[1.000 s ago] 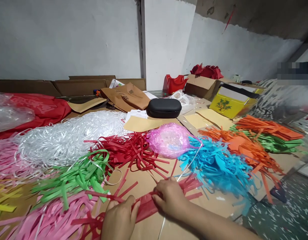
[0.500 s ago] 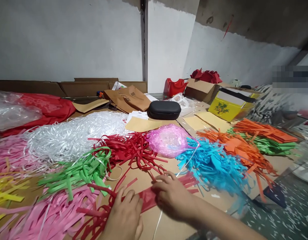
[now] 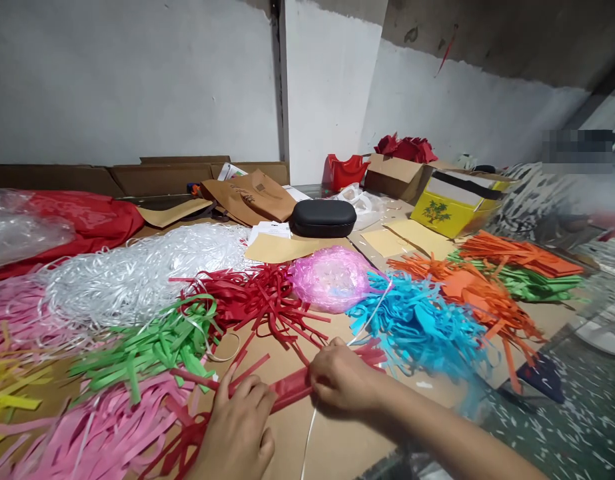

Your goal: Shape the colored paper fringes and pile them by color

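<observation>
A red fringed strip point(image 3: 290, 390) lies on the brown cardboard surface between my two hands. My left hand point(image 3: 242, 423) rests on its left part, palm down with the fingers somewhat spread. My right hand point(image 3: 337, 377) is closed round the strip's right part, and red fringe shows beyond it. A thin white string point(image 3: 310, 437) runs beneath the strip near my right hand and reappears above it. Behind the hands lies a heap of red fringed strips point(image 3: 267, 300). Cut pink strips point(image 3: 117, 427) and green strips point(image 3: 152, 347) lie to the left.
Blue strips point(image 3: 422, 320) and orange strips point(image 3: 477, 293) lie to the right. Farther back are a pink plastic bundle point(image 3: 332, 279), a black case point(image 3: 323, 218), a yellow box point(image 3: 447, 207) and a white string heap point(image 3: 147, 273). Patterned fabric shows at the far right.
My right hand has closed its fingers on the strip, which now looks narrower and more gathered. My left hand has shifted slightly left and its fingers have spread a little. The view has shifted slightly.
</observation>
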`<state>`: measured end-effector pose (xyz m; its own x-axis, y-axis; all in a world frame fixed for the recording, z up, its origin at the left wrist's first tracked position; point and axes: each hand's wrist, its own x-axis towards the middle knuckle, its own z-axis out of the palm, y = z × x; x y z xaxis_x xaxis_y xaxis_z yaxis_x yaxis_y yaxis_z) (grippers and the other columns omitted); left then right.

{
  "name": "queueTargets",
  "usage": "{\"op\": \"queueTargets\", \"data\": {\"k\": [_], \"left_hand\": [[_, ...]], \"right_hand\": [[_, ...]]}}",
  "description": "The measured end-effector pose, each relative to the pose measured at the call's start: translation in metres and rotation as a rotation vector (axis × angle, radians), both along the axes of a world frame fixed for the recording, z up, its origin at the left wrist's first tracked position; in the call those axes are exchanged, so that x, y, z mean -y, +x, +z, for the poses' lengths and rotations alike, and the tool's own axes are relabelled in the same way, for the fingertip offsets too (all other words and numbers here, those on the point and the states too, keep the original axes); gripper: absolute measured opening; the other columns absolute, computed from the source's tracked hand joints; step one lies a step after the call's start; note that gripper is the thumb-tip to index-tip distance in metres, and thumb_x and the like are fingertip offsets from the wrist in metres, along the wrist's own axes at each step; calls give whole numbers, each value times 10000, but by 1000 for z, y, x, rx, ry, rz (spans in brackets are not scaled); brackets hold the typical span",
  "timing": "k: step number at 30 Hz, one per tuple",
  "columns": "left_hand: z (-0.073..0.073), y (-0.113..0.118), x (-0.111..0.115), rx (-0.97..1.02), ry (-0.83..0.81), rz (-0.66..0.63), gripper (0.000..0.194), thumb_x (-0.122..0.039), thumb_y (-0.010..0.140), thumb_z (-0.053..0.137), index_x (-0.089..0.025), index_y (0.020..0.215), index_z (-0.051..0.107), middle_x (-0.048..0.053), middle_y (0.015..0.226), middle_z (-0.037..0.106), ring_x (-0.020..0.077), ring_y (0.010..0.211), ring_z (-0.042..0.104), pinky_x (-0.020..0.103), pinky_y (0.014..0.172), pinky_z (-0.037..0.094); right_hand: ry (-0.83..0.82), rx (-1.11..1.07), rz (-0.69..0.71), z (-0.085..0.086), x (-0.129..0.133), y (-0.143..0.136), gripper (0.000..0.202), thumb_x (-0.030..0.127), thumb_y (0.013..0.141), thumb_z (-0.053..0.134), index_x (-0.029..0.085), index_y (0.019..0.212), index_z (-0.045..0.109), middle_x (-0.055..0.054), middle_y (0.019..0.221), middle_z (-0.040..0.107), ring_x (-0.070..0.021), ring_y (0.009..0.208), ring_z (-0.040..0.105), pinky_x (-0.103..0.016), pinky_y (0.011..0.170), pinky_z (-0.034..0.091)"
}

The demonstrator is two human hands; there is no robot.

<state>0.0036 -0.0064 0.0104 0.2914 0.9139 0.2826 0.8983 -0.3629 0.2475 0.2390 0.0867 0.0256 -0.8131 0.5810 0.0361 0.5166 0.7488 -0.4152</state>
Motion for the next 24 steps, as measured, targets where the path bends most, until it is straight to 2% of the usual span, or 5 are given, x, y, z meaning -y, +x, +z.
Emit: {"op": "queueTargets", "data": {"k": [3,6,10,16,24], "left_hand": [[-5,3,-3,-45,43,7,306,-81,749,521,-241,929,709,-10,896,731,239,990,645,525,1177,154],[-10,-1,-2,-96,49,8,300,-50,789,499,-249,878,704,-21,864,729,229,962,655,535,1175,148],[-13,-16,1,-69,97,-38,237,-112,865,550,-295,903,696,-64,888,742,214,977,661,524,1154,128],[-12,-20,-10,23,-171,164,338,-335,990,469,-268,750,698,-30,838,733,235,953,638,557,1049,237],[-27,-24,-15,-50,-69,157,283,-315,943,531,-247,708,673,-26,775,708,225,870,632,477,947,295]], "right_hand": [[5,-27,-79,5,2,-5,81,216,819,647,199,886,689,-27,902,740,-201,868,594,-363,839,319],[141,-17,20,-1,8,-9,214,360,872,666,200,1013,685,-70,994,736,-246,963,568,-405,861,296],[71,-10,37,-15,-1,-5,203,333,1000,589,225,899,727,-15,912,751,-194,911,588,-383,821,283],[-41,-2,-150,-17,-20,-10,211,268,913,669,181,726,715,-7,801,720,-172,810,566,-341,729,287],[-35,-16,-232,-24,-15,-21,180,229,832,643,175,660,656,-14,747,668,-181,805,540,-342,739,292]]}}
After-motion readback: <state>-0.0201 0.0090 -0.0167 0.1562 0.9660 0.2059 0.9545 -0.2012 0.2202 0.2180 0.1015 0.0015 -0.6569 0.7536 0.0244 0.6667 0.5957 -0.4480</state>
